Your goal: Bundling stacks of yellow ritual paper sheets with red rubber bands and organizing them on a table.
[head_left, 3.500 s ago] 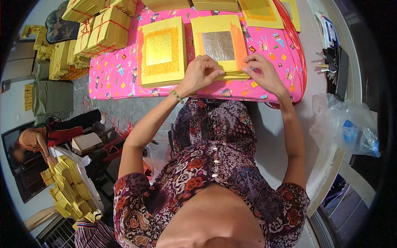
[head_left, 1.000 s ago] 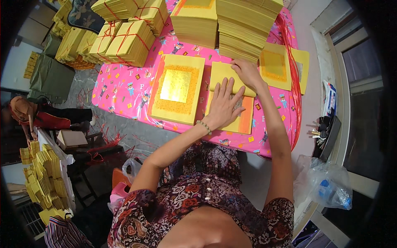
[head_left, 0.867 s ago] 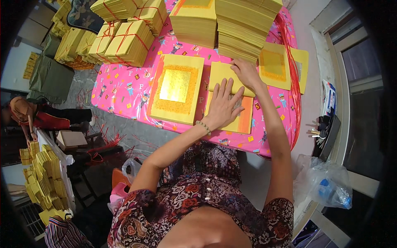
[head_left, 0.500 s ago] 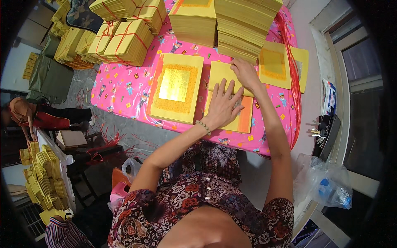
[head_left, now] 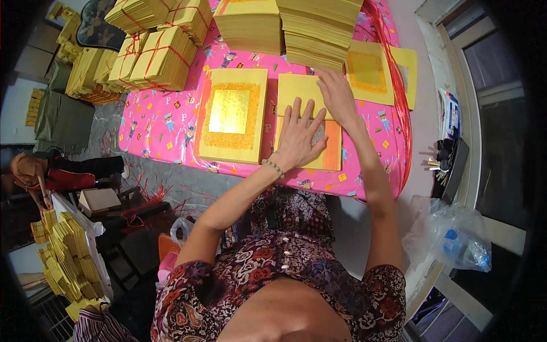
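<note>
Room at the near left corner, a slim lane between the papers

Toward the near left corner of the table, cloth wide enough for a hand lies before the red-tied paper bundles. A slim lane separates the gold-square paper stack from the folded yellow sheet, on which the left hand lies spread. Tall paper stacks block the far edge. Between the right forearm and the red strings along the right edge, a narrow gap leads back to loose printed sheets.
</note>
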The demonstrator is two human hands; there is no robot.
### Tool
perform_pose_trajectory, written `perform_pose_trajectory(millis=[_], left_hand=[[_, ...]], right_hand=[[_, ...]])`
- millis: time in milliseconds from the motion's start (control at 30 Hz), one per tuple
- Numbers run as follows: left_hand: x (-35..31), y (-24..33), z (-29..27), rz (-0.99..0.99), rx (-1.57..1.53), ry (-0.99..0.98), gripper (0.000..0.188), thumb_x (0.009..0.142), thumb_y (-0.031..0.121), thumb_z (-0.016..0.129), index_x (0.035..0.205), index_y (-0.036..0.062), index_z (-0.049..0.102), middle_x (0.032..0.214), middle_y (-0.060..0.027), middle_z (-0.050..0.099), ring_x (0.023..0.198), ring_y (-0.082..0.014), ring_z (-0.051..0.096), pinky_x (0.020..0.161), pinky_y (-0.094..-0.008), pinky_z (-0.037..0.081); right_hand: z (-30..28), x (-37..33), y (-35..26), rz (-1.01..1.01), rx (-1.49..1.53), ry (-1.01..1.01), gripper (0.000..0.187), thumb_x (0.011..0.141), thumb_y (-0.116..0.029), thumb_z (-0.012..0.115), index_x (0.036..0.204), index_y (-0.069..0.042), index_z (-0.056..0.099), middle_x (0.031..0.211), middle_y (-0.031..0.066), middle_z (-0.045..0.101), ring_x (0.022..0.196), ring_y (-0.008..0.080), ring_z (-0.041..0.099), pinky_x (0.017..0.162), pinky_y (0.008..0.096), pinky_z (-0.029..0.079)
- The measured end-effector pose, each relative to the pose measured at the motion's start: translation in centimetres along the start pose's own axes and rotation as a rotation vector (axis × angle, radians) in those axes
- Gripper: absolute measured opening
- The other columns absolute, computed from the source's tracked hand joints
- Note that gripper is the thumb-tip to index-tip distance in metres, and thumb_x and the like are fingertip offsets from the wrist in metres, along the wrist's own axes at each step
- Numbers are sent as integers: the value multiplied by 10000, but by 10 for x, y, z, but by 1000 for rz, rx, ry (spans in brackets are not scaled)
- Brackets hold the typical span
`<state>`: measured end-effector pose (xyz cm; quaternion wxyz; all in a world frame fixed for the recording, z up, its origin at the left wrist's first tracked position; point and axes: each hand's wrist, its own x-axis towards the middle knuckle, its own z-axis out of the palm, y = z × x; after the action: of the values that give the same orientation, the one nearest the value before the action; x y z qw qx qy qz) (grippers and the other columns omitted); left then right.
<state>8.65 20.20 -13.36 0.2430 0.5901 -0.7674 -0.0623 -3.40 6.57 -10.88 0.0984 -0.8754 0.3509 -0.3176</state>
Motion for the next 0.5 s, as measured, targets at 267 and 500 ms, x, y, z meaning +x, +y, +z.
perform_pose_trajectory(millis=[267, 500], left_hand=[[-3, -1, -2, 11, -13, -7, 686, 849, 405, 551, 1450, 119, 388, 1491, -225, 312, 1387, -499, 194, 1123, -602, 176], [-4, -7, 2, 43, 11, 10, 709, 856, 428, 540, 1453, 82, 377, 1503, -234, 296, 1403, -469, 196, 1144, -565, 164]], right_hand=[[-38, -98, -38, 15, -211, -254, 478, 953, -212, 512, 1400, -68, 423, 1429, 139, 436, 1373, 341, 329, 1105, 523, 267], [-36, -109, -30, 106, -127, -447, 633, 992, -406, 418, 1512, -94, 234, 1588, 89, 178, 1466, 319, 125, 1161, 537, 141]])
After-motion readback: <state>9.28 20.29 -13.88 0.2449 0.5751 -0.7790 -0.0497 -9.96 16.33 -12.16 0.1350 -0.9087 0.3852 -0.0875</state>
